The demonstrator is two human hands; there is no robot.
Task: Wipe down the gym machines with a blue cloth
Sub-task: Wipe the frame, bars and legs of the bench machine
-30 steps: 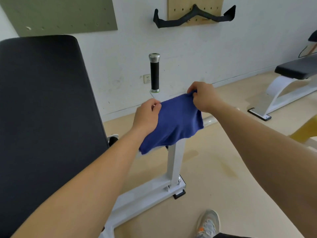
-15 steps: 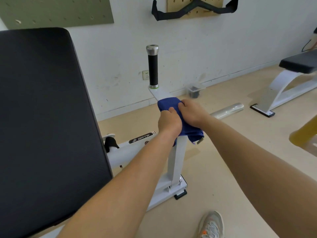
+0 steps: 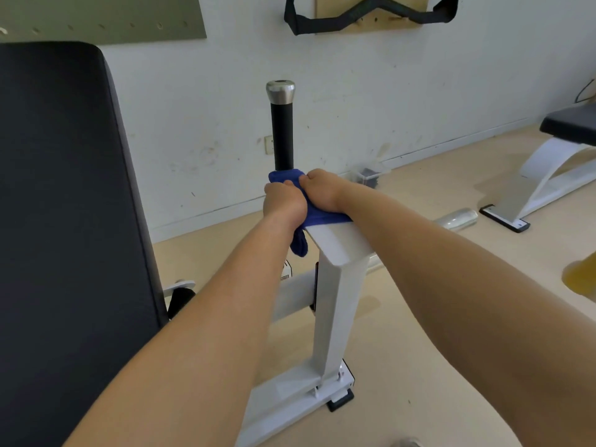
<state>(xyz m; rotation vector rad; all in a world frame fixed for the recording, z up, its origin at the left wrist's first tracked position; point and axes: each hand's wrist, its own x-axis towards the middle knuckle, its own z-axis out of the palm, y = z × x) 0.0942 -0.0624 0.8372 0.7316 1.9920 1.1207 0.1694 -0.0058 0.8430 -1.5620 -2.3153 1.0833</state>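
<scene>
Since half a second back the blue cloth (image 3: 319, 216) has slid up the white frame arm (image 3: 335, 246) and now sits bunched right against the foot of the black handle (image 3: 282, 137), one tail dangling off the left side. Left hand (image 3: 283, 203) and right hand (image 3: 324, 188) both have fingers curled down over it, clamping it onto the arm, knuckles touching. To do this bit well I'd keep it wrapped round the arm's edges, not just the top face, then twist it up the handle to the chrome cap (image 3: 280, 91); the black back pad (image 3: 64, 221) can wait.
</scene>
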